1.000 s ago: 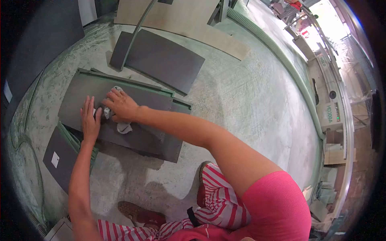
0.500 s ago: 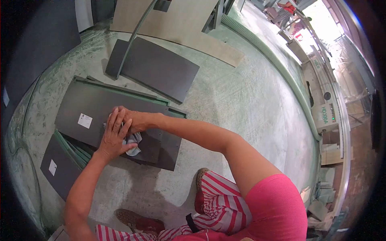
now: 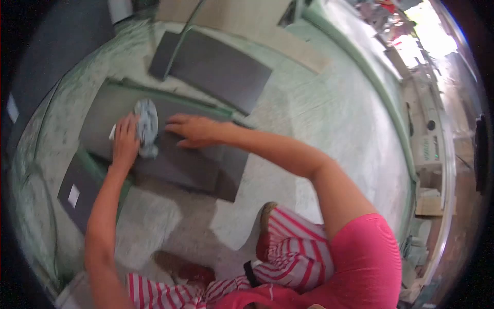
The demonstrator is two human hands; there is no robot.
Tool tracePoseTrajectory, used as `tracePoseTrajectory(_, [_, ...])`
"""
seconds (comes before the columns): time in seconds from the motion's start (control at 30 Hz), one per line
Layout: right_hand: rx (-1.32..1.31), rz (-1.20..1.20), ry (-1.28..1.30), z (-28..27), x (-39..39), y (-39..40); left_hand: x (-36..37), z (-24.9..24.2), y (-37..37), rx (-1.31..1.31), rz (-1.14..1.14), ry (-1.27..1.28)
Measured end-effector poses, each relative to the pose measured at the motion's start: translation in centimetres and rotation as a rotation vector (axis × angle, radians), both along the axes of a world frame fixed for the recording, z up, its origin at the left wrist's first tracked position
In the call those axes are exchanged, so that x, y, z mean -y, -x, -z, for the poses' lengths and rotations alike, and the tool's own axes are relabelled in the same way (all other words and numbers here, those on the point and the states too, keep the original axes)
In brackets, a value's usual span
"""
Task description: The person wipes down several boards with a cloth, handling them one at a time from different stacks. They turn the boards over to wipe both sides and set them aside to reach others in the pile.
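A crumpled grey-blue cloth lies on the top dark grey panel of a low stack. My left hand rests flat against the panel at the cloth's left edge, fingers stretched out, partly covering a white label. Whether its fingertips touch the cloth is blurred. To the right of the cloth, my right hand is spread with its fingers apart, over the panel and holding nothing.
Another dark panel lies on the floor beyond the stack, and a labelled one sits at its lower left. A pale board is at the back. A ribbed hose runs along the right, beside a machine.
My hands, overlapped on the cloth before, are now apart. The cloth shows unfolded, longer and uncovered, between them. My left hand has shifted left over the label; the whole view has tilted slightly.
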State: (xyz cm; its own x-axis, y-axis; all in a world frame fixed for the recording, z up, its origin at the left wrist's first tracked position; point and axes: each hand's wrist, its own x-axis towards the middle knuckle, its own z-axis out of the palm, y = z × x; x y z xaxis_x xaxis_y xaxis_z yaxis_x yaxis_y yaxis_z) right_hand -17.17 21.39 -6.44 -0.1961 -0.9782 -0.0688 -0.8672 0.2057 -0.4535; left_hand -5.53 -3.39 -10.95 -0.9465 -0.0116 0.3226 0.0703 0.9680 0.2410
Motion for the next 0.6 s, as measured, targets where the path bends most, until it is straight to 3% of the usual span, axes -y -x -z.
tracePoseTrajectory(0.03, [-0.192,-0.083,0.06,1.3,-0.2,-0.1,1.4,0.5,0.5,-0.023,-0.075,0.024])
tracePoseTrajectory(0.13, [-0.335,-0.013,-0.127,0.9,-0.2,-2.6,2.9,0.6,0.5,-0.012,-0.193,0.043])
tracePoseTrajectory(0.2, [-0.34,-0.023,-0.104,0.8,0.0,-3.3,0.4,0.1,-0.5,-0.02,-0.159,0.168])
tracePoseTrajectory(0.3, [-0.385,-0.02,-0.148,0.2,-0.2,-3.9,-4.7,-1.2,-3.3,0.011,0.05,0.039])
tracePoseTrajectory(0.37, [-0.55,-0.023,-0.185,0.3,-0.1,-4.9,-6.3,-2.2,-4.0,0.002,0.102,-0.006])
tracePoseTrajectory(0.47, [-0.563,0.011,-0.221,-0.2,0.2,-6.1,-4.5,-1.2,-2.8,0.021,0.119,0.072])
tracePoseTrajectory(0.6, [-0.597,0.07,-0.253,0.4,0.9,-6.9,0.3,0.2,1.7,0.036,-0.117,0.123])
